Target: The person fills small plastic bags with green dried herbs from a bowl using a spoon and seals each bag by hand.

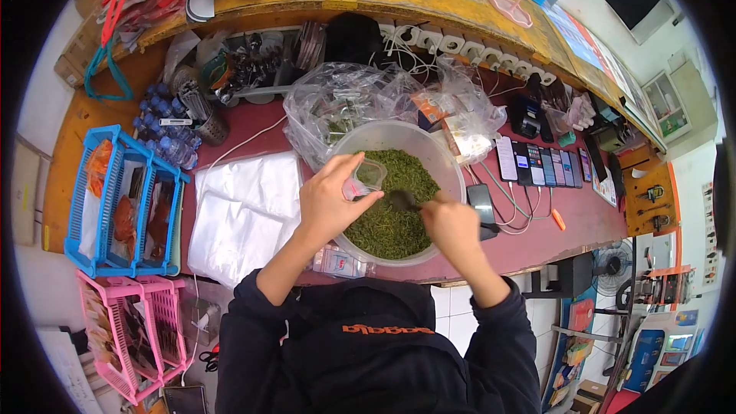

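Observation:
A round translucent tub [454, 165] holds a heap of finely chopped green dried herb [402, 234]. Over the tub's left side, my left hand [333, 193] grips a small clear plastic pouch [371, 174], its opening towards the middle of the tub; some green shows through it. My right hand [452, 224] is closed round the handle of a dark spoon [402, 200], whose bowl is at the herb, close to the pouch. Whether the spoon carries any herb is too small to tell. Small labelled packs [339, 262] lie at the table edge below the tub.
White plastic bags [245, 218] lie stacked left of the tub, beside a blue basket [126, 207]. Behind it sits a large clear bag [326, 96]. Several phones [537, 165] with cables lie to the right. A yellow shelf [345, 0] runs across the back.

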A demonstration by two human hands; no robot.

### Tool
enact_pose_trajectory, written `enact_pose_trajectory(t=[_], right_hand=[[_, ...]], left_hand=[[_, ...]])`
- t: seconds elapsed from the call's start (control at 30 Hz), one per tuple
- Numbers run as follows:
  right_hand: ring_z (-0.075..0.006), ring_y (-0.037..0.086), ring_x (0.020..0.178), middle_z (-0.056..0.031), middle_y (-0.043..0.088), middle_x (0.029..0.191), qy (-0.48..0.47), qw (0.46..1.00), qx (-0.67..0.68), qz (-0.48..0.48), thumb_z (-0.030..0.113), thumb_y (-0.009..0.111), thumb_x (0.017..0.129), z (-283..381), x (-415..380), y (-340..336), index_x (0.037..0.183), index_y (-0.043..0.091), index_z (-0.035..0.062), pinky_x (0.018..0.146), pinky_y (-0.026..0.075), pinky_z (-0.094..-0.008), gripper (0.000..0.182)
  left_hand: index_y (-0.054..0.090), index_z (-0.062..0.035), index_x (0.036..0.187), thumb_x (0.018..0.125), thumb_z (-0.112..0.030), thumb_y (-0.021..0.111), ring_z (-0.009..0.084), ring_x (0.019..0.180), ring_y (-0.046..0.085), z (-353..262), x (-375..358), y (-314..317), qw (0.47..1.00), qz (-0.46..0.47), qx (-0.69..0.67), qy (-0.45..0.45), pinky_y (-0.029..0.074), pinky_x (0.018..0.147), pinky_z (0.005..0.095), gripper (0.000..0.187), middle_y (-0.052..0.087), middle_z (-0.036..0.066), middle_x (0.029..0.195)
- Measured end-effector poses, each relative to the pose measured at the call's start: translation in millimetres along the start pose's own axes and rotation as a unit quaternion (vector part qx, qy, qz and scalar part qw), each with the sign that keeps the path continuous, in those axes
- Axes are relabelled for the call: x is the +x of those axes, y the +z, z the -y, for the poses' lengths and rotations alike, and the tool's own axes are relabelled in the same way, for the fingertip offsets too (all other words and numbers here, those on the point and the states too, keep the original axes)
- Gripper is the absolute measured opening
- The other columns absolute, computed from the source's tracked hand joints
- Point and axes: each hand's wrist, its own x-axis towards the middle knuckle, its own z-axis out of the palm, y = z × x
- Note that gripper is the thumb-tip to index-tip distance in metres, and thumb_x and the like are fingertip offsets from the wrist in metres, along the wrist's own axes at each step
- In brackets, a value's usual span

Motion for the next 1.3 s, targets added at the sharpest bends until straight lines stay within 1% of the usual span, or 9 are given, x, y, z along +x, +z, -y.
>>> enact_pose_trajectory(t=[0.2, 0.47, 0.57, 0.7, 0.87, 0.93, 1.13, 1.2, 1.3], right_hand=[[-0.0282, 0.065, 0.066, -0.0082, 0.063, 0.075, -0.059, 0.987, 0.109, 0.098, 0.017, 0.069, 0.077, 22, 1, 4, 0.077, 0.073, 0.0097, 0.059, 0.052, -0.0388, 0.008], [-0.0209, 0.064, 0.067, -0.0044, 0.064, 0.078, 0.026, 0.973, 0.225, -0.043, 0.008, 0.073, 0.074, 13, 5, -56, 0.086, 0.072, 0.0080, 0.057, 0.048, -0.0326, 0.012], [-0.0177, 0.058, 0.061, -0.0002, 0.062, 0.081, -0.115, 0.976, 0.063, -0.175, 0.008, 0.075, 0.072, 16, 2, -48, 0.085, 0.072, 0.0114, 0.054, 0.044, -0.0304, 0.014], [-0.0187, 0.059, 0.061, -0.0005, 0.062, 0.080, -0.056, 0.973, 0.063, -0.213, 0.008, 0.075, 0.071, 13, -2, -52, 0.083, 0.071, 0.0102, 0.054, 0.045, -0.0315, 0.013], [-0.0226, 0.062, 0.066, -0.0038, 0.062, 0.080, 0.026, 0.989, 0.139, -0.046, 0.010, 0.075, 0.072, 5, 1, -64, 0.082, 0.070, 0.0082, 0.060, 0.049, -0.0317, 0.012], [-0.0251, 0.064, 0.069, -0.0065, 0.063, 0.082, -0.117, 0.945, 0.279, -0.121, 0.010, 0.074, 0.074, 30, 21, -42, 0.082, 0.069, 0.0051, 0.062, 0.051, -0.0327, 0.011], [-0.0293, 0.065, 0.074, -0.0077, 0.064, 0.085, -0.157, 0.929, 0.334, -0.010, 0.003, 0.072, 0.075, 15, 24, -23, 0.085, 0.067, 0.0032, 0.064, 0.052, -0.0335, 0.012], [-0.0207, 0.065, 0.072, -0.0054, 0.065, 0.083, -0.171, 0.927, 0.334, -0.013, 0.000, 0.072, 0.076, 15, 23, -28, 0.088, 0.068, 0.0038, 0.062, 0.051, -0.0285, 0.013], [-0.0045, 0.058, 0.069, -0.0012, 0.065, 0.078, 0.073, 0.809, 0.583, 0.003, 0.004, 0.072, 0.083, 22, 16, -30, 0.092, 0.068, 0.0001, 0.062, 0.047, -0.0204, 0.010]], left_hand=[[0.065, -0.0052, 0.116, 0.064, -0.029, 0.085, 0.0244, 0.092, 0.067, -1, -1, -11, 1.000, 0.005, 0.017, -0.003, 0.053, 0.077, 0.0323, 0.060, 0.065, 0.008, 0.108], [0.065, -0.0073, 0.116, 0.065, -0.029, 0.083, 0.0260, 0.095, 0.066, -5, -3, -7, 0.994, 0.109, -0.021, -0.020, 0.051, 0.081, 0.0339, 0.059, 0.065, 0.007, 0.109], [0.065, -0.0081, 0.117, 0.065, -0.029, 0.084, 0.0257, 0.096, 0.065, -11, -2, 2, 0.990, 0.128, -0.053, -0.017, 0.051, 0.082, 0.0340, 0.059, 0.065, 0.006, 0.109], [0.065, -0.0074, 0.117, 0.064, -0.029, 0.084, 0.0252, 0.095, 0.066, -12, -2, 0, 0.992, 0.115, -0.050, -0.022, 0.051, 0.081, 0.0336, 0.060, 0.065, 0.006, 0.109], [0.064, -0.0073, 0.118, 0.064, -0.027, 0.084, 0.0254, 0.093, 0.066, -16, -13, 5, 0.999, 0.009, 0.040, -0.027, 0.053, 0.075, 0.0331, 0.061, 0.064, 0.006, 0.108], [0.064, -0.0074, 0.119, 0.063, -0.027, 0.084, 0.0254, 0.091, 0.066, -23, -23, 17, 0.999, 0.011, 0.042, 0.001, 0.053, 0.074, 0.0332, 0.062, 0.063, 0.006, 0.109], [0.066, -0.0040, 0.114, 0.073, -0.021, 0.080, 0.0205, 0.084, 0.066, 0, -4, -7, 0.996, 0.077, -0.050, 0.020, 0.051, 0.070, 0.0299, 0.047, 0.064, 0.007, 0.104], [0.070, -0.0035, 0.104, 0.080, -0.014, 0.075, 0.0148, 0.073, 0.064, 18, 4, -5, 0.926, 0.210, -0.312, 0.016, 0.049, 0.063, 0.0256, 0.027, 0.065, 0.007, 0.088], [0.072, 0.0007, 0.095, 0.086, -0.009, 0.069, 0.0089, 0.074, 0.062, 7, -1, -4, 0.911, 0.174, -0.367, -0.073, 0.048, 0.065, 0.0217, 0.014, 0.068, 0.006, 0.080]])
